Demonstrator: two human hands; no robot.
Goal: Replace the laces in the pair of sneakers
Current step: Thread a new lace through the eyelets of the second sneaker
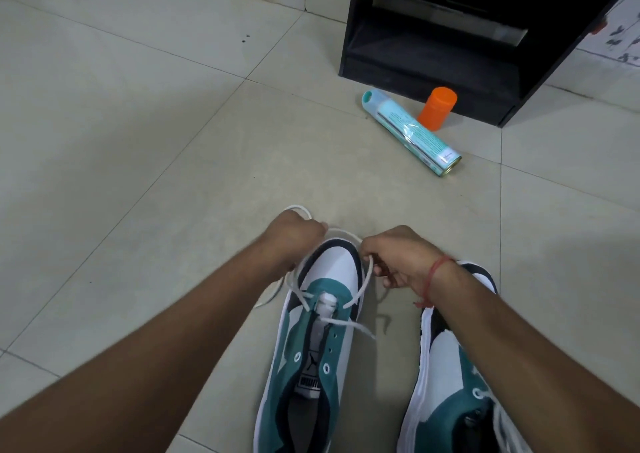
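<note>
Left hand (pixel 294 232) grips one run of the white lace (pixel 362 288); right hand (pixel 393 257) pinches the other. Both sit just beyond the toe of the teal-and-white sneaker (pixel 311 359), laced through its lowest eyelets only. Second sneaker (pixel 450 383) lies under the right forearm.

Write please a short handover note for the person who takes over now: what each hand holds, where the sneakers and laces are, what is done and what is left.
Left hand: grips one end of the white lace, beyond the toe of the left sneaker.
Right hand: pinches the other end, beside the toe.
Left sneaker: on the floor tiles, toe pointing away; the lace runs only through the eyelets nearest the toe, the others are empty.
Right sneaker: beside it, partly under the right forearm; a white lace shows near its opening, how far it is laced I cannot tell.
Left to do: thread the remaining eyelets of the left sneaker, then check the right one.
</note>
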